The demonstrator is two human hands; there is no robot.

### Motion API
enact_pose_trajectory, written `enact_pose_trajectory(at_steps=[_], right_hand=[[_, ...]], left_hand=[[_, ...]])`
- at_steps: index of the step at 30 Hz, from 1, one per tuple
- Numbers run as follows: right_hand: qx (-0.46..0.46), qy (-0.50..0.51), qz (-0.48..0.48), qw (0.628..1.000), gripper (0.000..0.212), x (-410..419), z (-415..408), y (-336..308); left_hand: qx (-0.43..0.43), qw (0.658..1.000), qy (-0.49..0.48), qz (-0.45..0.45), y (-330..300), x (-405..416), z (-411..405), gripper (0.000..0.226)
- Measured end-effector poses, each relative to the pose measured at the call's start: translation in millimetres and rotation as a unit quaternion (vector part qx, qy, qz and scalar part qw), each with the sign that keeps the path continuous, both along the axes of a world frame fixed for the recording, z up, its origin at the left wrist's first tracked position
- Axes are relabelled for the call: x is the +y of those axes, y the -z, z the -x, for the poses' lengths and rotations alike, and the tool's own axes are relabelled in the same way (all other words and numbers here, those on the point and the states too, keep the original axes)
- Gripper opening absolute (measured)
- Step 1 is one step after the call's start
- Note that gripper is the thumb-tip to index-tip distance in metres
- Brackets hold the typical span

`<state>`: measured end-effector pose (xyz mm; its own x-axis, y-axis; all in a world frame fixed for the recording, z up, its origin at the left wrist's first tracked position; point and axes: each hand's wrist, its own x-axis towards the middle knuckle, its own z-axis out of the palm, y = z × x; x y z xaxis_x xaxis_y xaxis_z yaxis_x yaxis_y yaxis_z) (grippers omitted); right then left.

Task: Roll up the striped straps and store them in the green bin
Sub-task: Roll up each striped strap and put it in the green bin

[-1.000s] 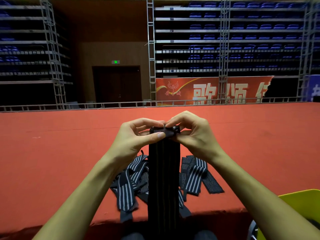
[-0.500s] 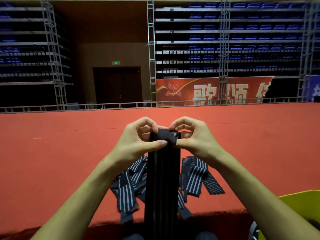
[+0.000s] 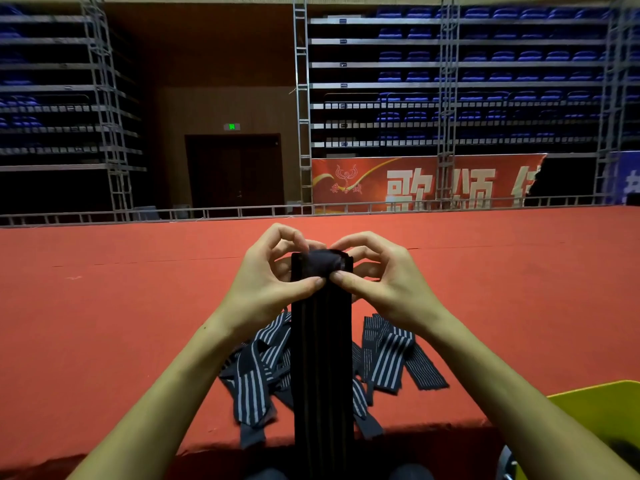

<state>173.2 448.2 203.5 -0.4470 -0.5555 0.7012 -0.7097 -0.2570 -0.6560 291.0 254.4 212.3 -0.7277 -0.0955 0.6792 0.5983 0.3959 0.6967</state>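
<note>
Right now I see both hands pinching the top end of one dark strap (image 3: 322, 358), which I hold up in front of me. The left hand (image 3: 266, 282) has its thumb pressed on the front of the small roll (image 3: 322, 263), with the fingers curled behind it; the right hand (image 3: 384, 278) does the same from the other side, and the two thumbs almost meet in the middle. The roll has only a turn or so, I judge, and the long rest of the strap hangs straight down past the near edge of the red platform (image 3: 104, 323). So this strap is only at its beginning.

Behind the hanging strap, close to the near edge, a loose pile of striped straps (image 3: 388, 355) lies flat and tangled; none of them looks rolled. I think most of the work is left.

The green bin (image 3: 602, 414) stands at the lower right, off the near right corner of the platform. It is cut by the frame, and I cannot see if any roll is already inside. The low end of the held strap is out of view, and how many straps are in the pile is hard to count.
</note>
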Motion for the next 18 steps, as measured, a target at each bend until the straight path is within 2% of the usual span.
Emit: enact_pose_trajectory(at_steps=[3, 9, 14, 18], right_hand=[[0.016, -0.001, 0.014, 1.0, 0.031, -1, -2, 3], [0.093, 0.041, 0.033, 0.994, 0.034, -5, -2, 11], [0.159, 0.071, 0.074, 0.982, 0.033, -5, 0, 14], [0.156, 0.06, 0.094, 0.981, 0.031, -4, 1, 16]], left_hand=[[-0.033, 0.999, -0.032, 0.028, 1, -2, -3, 0.051], [-0.073, 0.996, -0.038, 0.043, 6, -1, -6, 0.03], [-0.07, 0.998, -0.005, -0.002, 2, 3, -10, 0.029], [-0.049, 0.999, -0.001, -0.023, 2, 9, -10, 0.021]])
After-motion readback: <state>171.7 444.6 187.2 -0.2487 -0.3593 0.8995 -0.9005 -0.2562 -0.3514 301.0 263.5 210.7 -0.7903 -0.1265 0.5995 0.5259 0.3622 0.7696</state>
